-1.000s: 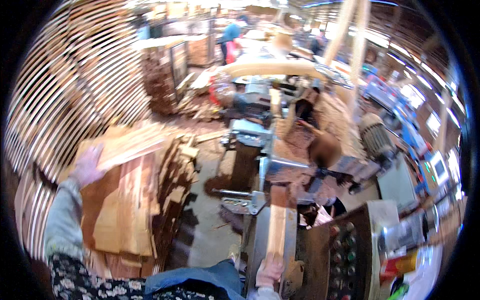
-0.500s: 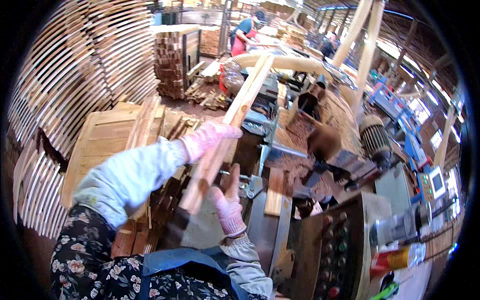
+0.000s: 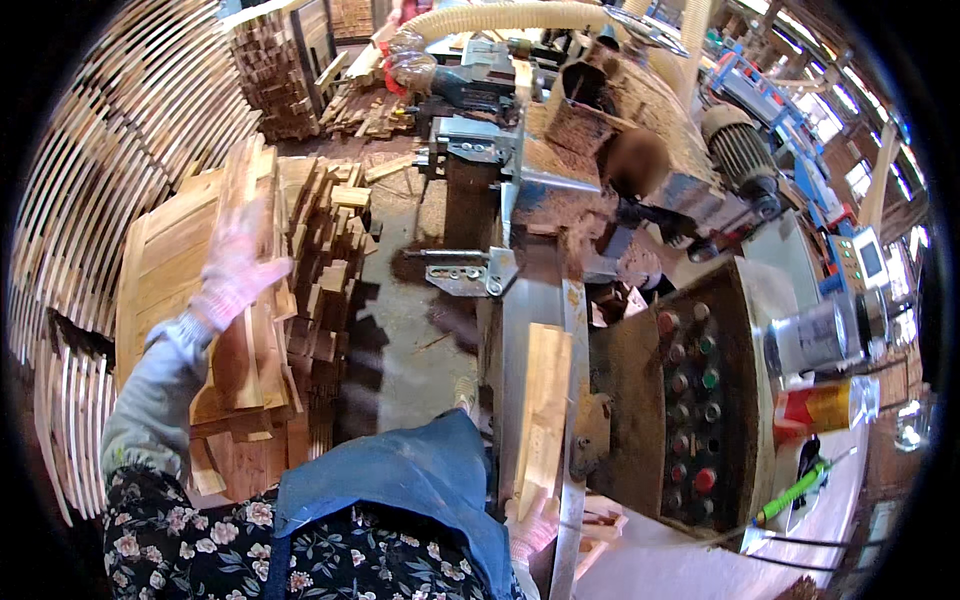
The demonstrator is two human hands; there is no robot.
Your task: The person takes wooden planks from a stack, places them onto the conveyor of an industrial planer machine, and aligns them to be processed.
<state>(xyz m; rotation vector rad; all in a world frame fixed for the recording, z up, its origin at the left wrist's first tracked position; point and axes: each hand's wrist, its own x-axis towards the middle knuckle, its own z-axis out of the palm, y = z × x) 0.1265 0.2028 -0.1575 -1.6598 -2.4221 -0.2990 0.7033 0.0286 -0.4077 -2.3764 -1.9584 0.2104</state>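
Note:
My left hand (image 3: 238, 265), in a pinkish work glove, is over the long wooden boards (image 3: 245, 365) stacked at the left. Its thumb stands apart from the other fingers, which are smeared by motion. My right hand (image 3: 533, 527), gloved too, is low in the picture at the near end of a wooden plank (image 3: 545, 400). It grips that end, with part of the hand cut off by my apron and the plank. The plank lies lengthwise along the metal bed (image 3: 530, 305) of a woodworking machine.
Smaller wood pieces (image 3: 330, 270) pile up beside the boards. A control panel with coloured buttons (image 3: 705, 400) stands right of the bed. Beyond it are a clear jar (image 3: 815, 335), a red-and-gold container (image 3: 815, 408) and a motor (image 3: 738, 140). A ribbed hose (image 3: 510, 17) crosses the back.
The long board held before me is out of my hands. My left hand has moved left to the stack, my right hand down to the plank on the bed. The view has tilted down.

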